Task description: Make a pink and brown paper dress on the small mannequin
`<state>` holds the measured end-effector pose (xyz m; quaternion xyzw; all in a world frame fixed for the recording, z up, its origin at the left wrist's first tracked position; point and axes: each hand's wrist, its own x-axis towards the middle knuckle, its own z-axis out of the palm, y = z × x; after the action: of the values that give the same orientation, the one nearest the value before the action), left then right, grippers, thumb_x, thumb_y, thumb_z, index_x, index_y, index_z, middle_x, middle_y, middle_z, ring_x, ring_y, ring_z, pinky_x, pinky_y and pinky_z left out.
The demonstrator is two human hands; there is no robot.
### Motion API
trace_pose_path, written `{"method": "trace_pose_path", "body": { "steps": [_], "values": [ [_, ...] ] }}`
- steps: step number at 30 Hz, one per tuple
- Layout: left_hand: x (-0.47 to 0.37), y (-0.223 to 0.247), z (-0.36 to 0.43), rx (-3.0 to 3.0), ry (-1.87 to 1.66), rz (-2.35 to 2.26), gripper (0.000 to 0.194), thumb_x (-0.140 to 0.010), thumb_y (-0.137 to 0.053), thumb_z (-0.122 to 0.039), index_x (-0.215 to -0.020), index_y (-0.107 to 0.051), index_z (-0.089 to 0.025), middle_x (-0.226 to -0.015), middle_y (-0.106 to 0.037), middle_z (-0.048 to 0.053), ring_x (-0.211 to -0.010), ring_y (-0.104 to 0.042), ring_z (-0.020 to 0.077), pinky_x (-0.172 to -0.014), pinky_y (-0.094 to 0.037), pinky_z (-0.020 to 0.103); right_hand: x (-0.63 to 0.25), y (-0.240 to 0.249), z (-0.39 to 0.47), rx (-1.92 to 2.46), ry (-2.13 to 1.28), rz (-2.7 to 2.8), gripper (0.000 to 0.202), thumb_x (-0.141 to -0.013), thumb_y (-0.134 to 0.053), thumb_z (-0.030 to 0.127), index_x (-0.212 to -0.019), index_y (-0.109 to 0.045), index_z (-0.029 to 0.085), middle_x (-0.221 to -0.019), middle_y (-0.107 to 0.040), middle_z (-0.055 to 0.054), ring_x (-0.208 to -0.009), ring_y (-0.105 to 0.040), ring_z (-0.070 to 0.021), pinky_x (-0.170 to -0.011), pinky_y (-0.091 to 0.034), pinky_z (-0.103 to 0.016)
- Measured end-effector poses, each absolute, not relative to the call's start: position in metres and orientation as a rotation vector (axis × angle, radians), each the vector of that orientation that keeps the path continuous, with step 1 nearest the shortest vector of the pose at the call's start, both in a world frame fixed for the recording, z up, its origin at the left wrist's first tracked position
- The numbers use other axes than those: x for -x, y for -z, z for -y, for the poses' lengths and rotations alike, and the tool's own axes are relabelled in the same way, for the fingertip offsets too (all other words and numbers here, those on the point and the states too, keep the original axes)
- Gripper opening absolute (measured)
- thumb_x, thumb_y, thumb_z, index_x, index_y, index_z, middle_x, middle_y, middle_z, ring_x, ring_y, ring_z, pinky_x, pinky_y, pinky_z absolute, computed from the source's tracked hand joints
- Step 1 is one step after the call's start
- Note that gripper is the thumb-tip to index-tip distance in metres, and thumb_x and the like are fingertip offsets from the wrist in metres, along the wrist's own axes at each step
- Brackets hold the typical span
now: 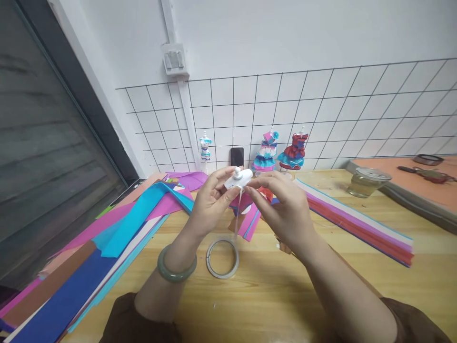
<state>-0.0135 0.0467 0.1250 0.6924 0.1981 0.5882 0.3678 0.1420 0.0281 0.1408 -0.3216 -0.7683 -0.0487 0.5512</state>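
Observation:
My left hand is closed around a small white mannequin form with a knob on top, held above the table's middle. My right hand pinches at the form's right side, thumb and index finger at a narrow strip of tape. The strip hangs from the form down to a tape roll, which hangs or rests upright just over the wood. Pink and red paper pieces show below and behind the hands, partly hidden by them.
Coloured paper strips spread over the left side, with more strips at right. Dressed mini mannequins and a phone stand by the wall grid. A lidded glass jar and an orange board are at far right.

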Motion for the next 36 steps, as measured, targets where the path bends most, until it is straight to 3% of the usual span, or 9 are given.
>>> {"method": "trace_pose_path", "body": {
  "steps": [20,31,36],
  "values": [
    [0.013,-0.108,-0.063,-1.922,-1.520,-0.657,0.042,-0.080,-0.057,-0.025,-0.121,-0.048,-0.028,-0.123,-0.055,0.004,-0.109,-0.054,0.0166,-0.093,-0.046,0.035,-0.147,-0.134,-0.042,0.956,0.000,1.947,0.007,-0.085,-0.051,0.023,-0.083,-0.057,0.019,-0.077,-0.060,-0.003,-0.073,-0.055,-0.0160,-0.064,-0.041,-0.027],
    [0.023,-0.109,-0.063,-2.247,-1.498,-0.891,0.049,-0.079,-0.059,-0.029,-0.125,-0.047,-0.030,-0.099,-0.065,0.002,-0.073,-0.059,0.0120,-0.068,-0.052,0.027,-0.153,-0.128,-0.051,0.939,0.018,1.996,0.010,-0.085,-0.051,0.025,-0.085,-0.060,0.020,-0.080,-0.062,-0.005,-0.072,-0.057,-0.0168,-0.063,-0.043,-0.027],
    [0.022,-0.109,-0.062,-2.274,-1.569,-0.874,0.047,-0.079,-0.059,-0.029,-0.125,-0.047,-0.031,-0.103,-0.065,0.002,-0.087,-0.060,0.0142,-0.079,-0.050,0.029,-0.153,-0.131,-0.048,0.918,0.017,1.993,0.010,-0.085,-0.052,0.025,-0.086,-0.060,0.020,-0.082,-0.062,-0.005,-0.073,-0.057,-0.0167,-0.064,-0.044,-0.028]
  ]
}}
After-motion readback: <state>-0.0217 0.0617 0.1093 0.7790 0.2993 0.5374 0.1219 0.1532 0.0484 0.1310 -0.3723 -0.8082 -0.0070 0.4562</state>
